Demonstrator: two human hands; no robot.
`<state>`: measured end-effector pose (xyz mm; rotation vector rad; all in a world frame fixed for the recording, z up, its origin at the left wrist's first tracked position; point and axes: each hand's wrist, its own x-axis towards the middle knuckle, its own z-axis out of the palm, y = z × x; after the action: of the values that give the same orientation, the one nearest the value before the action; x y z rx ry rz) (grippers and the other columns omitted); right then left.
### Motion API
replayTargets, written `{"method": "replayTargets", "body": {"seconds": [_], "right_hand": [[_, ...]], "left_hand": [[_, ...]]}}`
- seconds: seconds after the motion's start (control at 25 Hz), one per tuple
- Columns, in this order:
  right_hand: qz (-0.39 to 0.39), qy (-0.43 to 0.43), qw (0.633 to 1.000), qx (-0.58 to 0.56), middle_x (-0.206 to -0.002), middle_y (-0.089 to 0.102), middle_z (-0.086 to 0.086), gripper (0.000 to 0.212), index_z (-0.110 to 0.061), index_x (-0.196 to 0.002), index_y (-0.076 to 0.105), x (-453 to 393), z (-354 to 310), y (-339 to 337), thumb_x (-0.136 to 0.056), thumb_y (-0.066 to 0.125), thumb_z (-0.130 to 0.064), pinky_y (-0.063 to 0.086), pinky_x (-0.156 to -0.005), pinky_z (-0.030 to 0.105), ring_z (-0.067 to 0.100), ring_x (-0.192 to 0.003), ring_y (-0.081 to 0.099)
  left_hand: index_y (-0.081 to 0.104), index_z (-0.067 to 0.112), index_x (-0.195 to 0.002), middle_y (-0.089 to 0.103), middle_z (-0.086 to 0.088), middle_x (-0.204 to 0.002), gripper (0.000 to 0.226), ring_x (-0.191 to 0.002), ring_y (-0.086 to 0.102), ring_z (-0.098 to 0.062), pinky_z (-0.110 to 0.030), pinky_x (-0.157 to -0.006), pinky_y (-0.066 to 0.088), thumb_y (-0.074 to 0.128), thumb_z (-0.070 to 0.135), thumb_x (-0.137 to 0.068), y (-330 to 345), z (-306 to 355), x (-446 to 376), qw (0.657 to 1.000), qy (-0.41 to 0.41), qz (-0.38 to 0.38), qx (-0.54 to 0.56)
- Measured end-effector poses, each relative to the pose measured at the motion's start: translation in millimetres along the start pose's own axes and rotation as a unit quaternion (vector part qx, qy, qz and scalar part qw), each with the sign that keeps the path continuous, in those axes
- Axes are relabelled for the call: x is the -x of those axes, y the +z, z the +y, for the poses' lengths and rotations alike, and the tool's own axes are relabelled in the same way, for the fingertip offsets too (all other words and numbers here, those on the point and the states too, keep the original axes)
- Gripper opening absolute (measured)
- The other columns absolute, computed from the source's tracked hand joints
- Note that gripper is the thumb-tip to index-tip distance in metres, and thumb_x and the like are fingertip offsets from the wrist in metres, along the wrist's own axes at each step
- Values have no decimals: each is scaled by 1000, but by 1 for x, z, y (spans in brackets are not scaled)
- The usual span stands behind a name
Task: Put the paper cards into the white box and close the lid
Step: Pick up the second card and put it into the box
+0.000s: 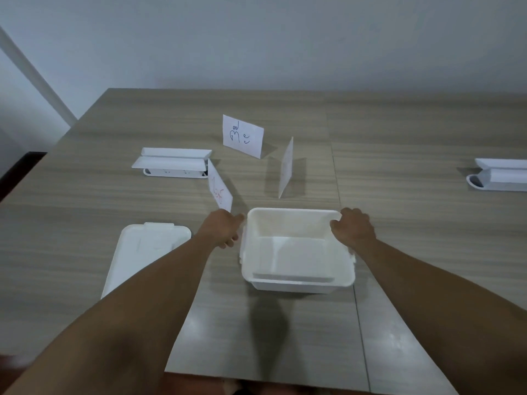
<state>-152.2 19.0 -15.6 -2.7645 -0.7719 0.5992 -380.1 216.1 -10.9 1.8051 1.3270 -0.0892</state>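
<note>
Both hands grip the open white plastic box, left hand curled on its far-left corner, right hand closed over its far-right rim

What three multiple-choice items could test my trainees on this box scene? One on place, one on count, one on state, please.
1. Where is the lid?
A. on the white box
B. flat on the table, left of the box
C. in the right hand

2. How many paper cards stand on the table?
A. one
B. three
C. five

3. What is in the white box?
A. nothing
B. one card
C. the lid

Answers:
1 B, it lies beside the left forearm.
2 B, cards at and.
3 A, its floor shows bare while the left hand and right hand hold its rim.
</note>
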Motion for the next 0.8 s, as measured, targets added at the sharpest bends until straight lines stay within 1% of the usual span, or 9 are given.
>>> {"method": "replayTargets", "body": {"seconds": [0.12,0.2,0.24,0.32,0.36,0.44,0.56,0.68,0.8], "right_hand": [[107,-84,990,45,-126,55,15,43,-8,-124,57,-1,-47,7,-85,53,-24,38,-102,43,34,-120,47],[80,-128,988,29,-126,58,15,45,-10,-126,57,-6,-89,18,-84,55,-26,39,-102,41,34,-120,49],[58,-136,989,14,-127,59,14,46,-11,-127,57,-9,-110,26,-83,56,-27,41,-103,40,34,-121,50],[17,-148,989,-21,-130,62,12,49,-13,-128,58,-16,-146,43,-83,57,-31,44,-103,38,32,-122,54],[-3,-152,988,-33,-130,63,11,50,-14,-129,57,-19,-163,53,-83,58,-35,45,-102,38,30,-122,55],[-43,-149,987,-38,-126,65,8,52,-16,-130,56,-28,-194,75,-85,57,-42,48,-96,36,28,-118,59],[-89,-130,987,-29,-111,66,6,43,-15,-118,60,-41,-226,98,-85,54,-42,45,-77,34,28,-102,63],[-83,-128,987,-53,-91,63,3,21,-14,-88,60,-52,-237,110,-88,52,-34,40,-70,31,26,-88,61],[-35,-126,987,-93,-81,61,6,30,-15,-66,53,-56,-231,98,-93,53,-27,37,-69,30,26,-82,57]], "left_hand": [[70,4,-80,76,-12,-81,40,-74,74,-31,-39,-68,58,45,36,-88,-43,-11,-31,992,66,65,-85],[69,11,-86,74,-12,-100,30,-87,69,-30,-37,-75,53,47,30,-90,-73,-18,-61,970,120,121,-172],[69,15,-103,69,-10,-115,26,-101,66,-29,-38,-83,52,50,28,-91,-86,-20,-79,958,153,132,-205],[50,21,-137,50,-6,-144,45,-127,51,-29,-45,-100,47,53,23,-92,-104,-19,-114,928,227,96,-279],[41,23,-145,39,-5,-153,54,-136,43,-29,-48,-104,44,54,19,-92,-111,-16,-131,911,252,76,-317],[30,24,-151,20,-3,-163,64,-146,28,-27,-50,-109,39,54,13,-93,-119,-14,-162,878,283,52,-382],[28,26,-151,9,-4,-165,65,-152,16,-27,-51,-116,29,54,9,-94,-113,-19,-193,841,299,39,-448],[43,26,-139,25,-4,-161,48,-151,17,-29,-57,-119,14,56,15,-94,-102,-25,-203,825,302,79,-471],[60,26,-122,56,-2,-138,28,-142,35,-28,-56,-117,14,53,21,-96,-107,-23,-198,833,294,131,-449]]}}
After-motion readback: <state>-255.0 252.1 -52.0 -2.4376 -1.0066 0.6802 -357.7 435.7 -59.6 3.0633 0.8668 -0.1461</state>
